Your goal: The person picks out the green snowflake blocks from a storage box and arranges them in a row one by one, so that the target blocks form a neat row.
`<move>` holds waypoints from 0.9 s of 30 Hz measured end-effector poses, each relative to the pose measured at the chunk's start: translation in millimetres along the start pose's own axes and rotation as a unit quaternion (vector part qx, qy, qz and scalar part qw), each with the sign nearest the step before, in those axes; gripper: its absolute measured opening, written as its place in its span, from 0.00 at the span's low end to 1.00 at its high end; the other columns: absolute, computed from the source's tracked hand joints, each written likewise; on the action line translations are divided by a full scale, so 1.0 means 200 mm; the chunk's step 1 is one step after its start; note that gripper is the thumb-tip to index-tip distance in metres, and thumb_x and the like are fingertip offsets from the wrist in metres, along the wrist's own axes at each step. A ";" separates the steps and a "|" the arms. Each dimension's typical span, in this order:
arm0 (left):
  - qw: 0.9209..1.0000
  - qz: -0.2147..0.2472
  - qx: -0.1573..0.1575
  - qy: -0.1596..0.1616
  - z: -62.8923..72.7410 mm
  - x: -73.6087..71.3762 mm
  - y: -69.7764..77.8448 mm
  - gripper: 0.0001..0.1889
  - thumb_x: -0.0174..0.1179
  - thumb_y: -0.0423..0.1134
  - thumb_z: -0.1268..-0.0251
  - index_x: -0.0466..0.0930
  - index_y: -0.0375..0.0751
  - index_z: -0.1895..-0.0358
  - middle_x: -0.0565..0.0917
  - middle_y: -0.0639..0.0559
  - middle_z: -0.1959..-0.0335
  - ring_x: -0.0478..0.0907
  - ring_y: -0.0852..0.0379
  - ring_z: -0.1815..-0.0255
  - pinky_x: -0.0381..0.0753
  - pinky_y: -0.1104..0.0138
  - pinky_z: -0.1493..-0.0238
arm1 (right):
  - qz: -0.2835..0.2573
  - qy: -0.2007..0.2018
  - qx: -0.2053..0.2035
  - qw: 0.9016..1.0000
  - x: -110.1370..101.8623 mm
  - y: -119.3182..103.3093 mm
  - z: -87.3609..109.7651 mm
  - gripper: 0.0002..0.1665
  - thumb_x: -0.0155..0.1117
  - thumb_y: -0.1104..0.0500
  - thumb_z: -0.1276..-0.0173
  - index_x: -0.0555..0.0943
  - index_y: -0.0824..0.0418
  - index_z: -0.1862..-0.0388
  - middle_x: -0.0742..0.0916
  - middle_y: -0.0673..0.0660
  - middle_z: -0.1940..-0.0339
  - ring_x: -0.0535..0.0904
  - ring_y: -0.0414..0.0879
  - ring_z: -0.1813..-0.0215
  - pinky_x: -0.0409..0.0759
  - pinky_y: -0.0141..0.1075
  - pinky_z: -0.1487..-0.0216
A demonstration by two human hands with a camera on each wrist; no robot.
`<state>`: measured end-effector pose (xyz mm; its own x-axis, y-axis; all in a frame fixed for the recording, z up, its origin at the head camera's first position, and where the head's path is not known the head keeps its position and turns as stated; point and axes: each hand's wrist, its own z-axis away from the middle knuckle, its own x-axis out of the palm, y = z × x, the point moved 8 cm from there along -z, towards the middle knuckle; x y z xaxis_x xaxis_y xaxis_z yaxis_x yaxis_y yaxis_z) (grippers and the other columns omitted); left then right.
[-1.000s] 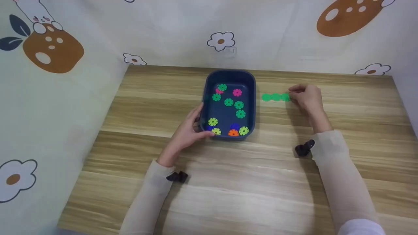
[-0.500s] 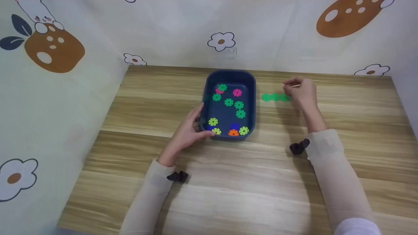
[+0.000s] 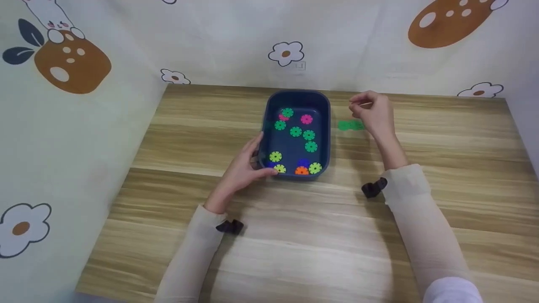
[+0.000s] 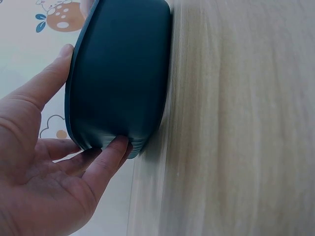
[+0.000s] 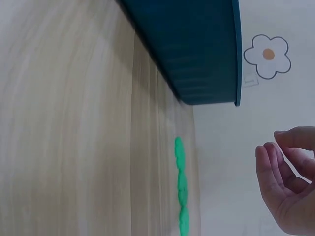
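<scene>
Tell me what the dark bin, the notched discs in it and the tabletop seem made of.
Bin: probably molded plastic, satin; smooth, rounded walls.
Discs: likely plastic; vivid even color, matching notches; finish unclear.
Tabletop: wood or printed laminate, slightly glossy; striped grain, pale glare.

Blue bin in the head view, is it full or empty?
Neither: the blue bin is partly filled. Colored discs lie scattered over its floor, with bare dark-blue patches showing between them.

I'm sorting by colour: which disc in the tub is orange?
The orange disc lies at the near end of the tub, just left of the yellow-green disc by the right corner; no other is orange.
</scene>
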<state>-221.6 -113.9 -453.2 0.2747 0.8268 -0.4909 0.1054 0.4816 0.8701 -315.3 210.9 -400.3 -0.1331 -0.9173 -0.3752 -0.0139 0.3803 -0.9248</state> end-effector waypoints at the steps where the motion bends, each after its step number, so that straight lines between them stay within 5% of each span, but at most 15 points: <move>1: 1.000 -0.001 0.000 0.000 0.00 0.00 0.00 0.54 0.76 0.46 0.52 0.50 0.53 0.22 0.53 0.44 0.24 0.64 0.46 0.33 0.73 0.58 0.40 | -0.003 0.000 -0.004 1.000 0.01 -0.01 0.00 0.09 0.64 0.67 0.36 0.83 0.71 0.58 0.84 0.56 0.67 0.83 0.40 0.68 0.81 0.27 0.66; 14: 1.000 -0.006 -0.009 -0.004 0.00 0.00 0.00 0.54 0.76 0.48 0.52 0.49 0.56 0.22 0.52 0.45 0.24 0.63 0.47 0.32 0.76 0.59 0.44 | -0.022 -0.004 -0.039 0.999 0.16 -0.12 0.03 0.07 0.67 0.67 0.38 0.84 0.68 0.61 0.85 0.59 0.65 0.83 0.44 0.67 0.81 0.26 0.67; 21: 1.000 -0.021 0.011 -0.004 0.00 0.00 0.01 0.55 0.76 0.49 0.52 0.50 0.50 0.22 0.54 0.42 0.25 0.60 0.46 0.30 0.62 0.56 0.32 | -0.027 -0.025 -0.040 0.999 0.27 -0.15 0.05 0.08 0.67 0.68 0.38 0.84 0.68 0.59 0.86 0.61 0.60 0.83 0.44 0.65 0.81 0.29 0.64; 27: 1.000 -0.014 0.005 -0.002 0.00 0.00 0.00 0.54 0.76 0.48 0.52 0.50 0.51 0.22 0.53 0.42 0.25 0.62 0.46 0.31 0.65 0.57 0.34 | -0.015 -0.041 -0.044 0.998 0.35 -0.17 0.07 0.09 0.66 0.66 0.36 0.83 0.65 0.57 0.85 0.58 0.58 0.81 0.47 0.60 0.80 0.32 0.58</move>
<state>-221.6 -113.5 -452.7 0.2757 0.8113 -0.5156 0.1235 0.5020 0.8560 -310.2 131.5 -396.9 -0.0499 -0.9335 -0.3552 -0.1046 0.3585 -0.9276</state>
